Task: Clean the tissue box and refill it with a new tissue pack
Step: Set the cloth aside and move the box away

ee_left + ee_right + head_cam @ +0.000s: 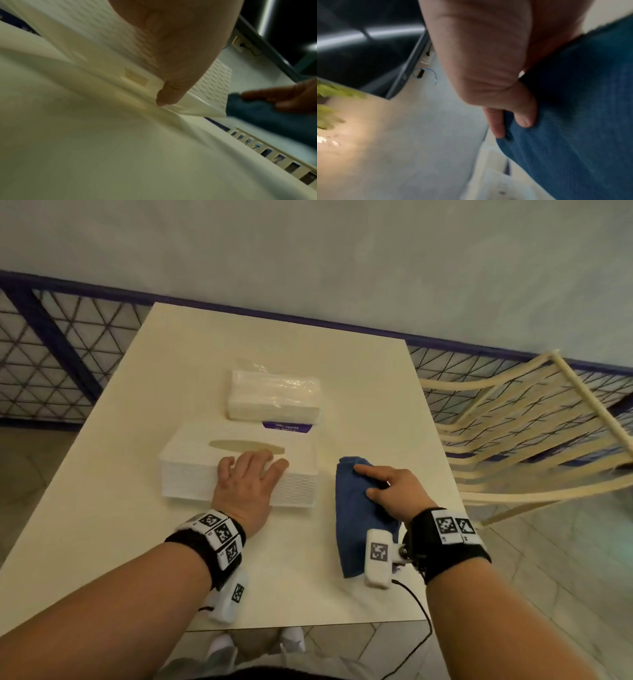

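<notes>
Head view: white tissue box (191, 470) sitting on the cream table (113, 508), oval slot on top, with the left hand (248, 484) laid flat over its near edge, fingers spread and reaching toward the slot. Just behind the box, a plastic-wrapped tissue pack (274, 397) lying flat, purple label at its near edge. Off to the right of the box, a blue cloth (356, 508) folded lengthwise on the table, right hand (394, 491) resting on it, index finger stretched out along the top, other fingers bent down onto the fabric. Slatted cream chair (513, 436) beside the table on the right. Left wrist view: pretty blurry, thumb (169, 94) pressed against the bottom edge of the box where it meets the table, textured side wall of the box (216, 83) visible past it, cloth and other hand further off. Right wrist view: also blurry, fingertips (523, 119) curled into the cloth (582, 121), bunching the edge; can't tell how firm the grip is.
</notes>
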A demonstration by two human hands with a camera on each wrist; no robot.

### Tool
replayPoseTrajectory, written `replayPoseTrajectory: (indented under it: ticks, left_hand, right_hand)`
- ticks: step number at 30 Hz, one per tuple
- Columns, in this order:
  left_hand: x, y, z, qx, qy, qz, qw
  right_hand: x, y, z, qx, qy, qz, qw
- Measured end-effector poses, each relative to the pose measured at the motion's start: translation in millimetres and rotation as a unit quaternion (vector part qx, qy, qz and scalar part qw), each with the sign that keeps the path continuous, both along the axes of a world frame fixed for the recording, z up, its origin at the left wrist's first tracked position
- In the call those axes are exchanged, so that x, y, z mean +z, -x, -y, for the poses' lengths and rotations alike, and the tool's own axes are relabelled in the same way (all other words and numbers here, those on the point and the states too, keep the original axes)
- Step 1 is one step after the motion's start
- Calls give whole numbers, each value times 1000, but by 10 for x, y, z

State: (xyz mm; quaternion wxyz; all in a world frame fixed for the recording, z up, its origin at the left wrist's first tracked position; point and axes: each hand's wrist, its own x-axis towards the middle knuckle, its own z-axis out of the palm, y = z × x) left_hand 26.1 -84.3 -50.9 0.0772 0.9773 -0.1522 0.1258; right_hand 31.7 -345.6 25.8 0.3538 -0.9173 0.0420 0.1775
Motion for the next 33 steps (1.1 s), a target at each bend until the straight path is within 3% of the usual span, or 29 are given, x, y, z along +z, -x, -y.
replayPoseTrajectory:
  ticks: [3, 9, 13, 22, 24, 26, 28, 30, 33]
  left_hand:
    - [-99, 7, 18, 12, -13, -15, 1000]
    - [-127, 60, 14, 56, -70, -141, 986]
    - [-63, 78, 11, 55, -70, -170, 981]
    - [83, -5, -25, 10, -14, -205, 979]
    - [119, 32, -78, -22, 41, -165, 985]
    - [99, 98, -159, -67, 87, -100, 989]
    - [52, 181, -242, -108, 92, -91, 986]
    - [0, 239, -290, -121, 49, -138, 982]
    - [-96, 274, -332, -74, -32, -220, 972]
  right_hand:
    - [-327, -58, 39, 17, 139, -57, 989]
    - [-666, -4, -273, 90, 215, -140, 962]
    - [-897, 36, -304, 130, 261, -181, 939]
    - [-695, -317, -105, 118, 281, -200, 931]
    - [-512, -429, -174, 100, 253, -163, 948]
    - [-247, -531, -346, 68, 175, -47, 981]
    - [16, -608, -614, 59, 104, 64, 991]
    - [142, -705, -928, 127, 119, 100, 980]
    - [60, -864, -1334, 253, 222, 51, 940]
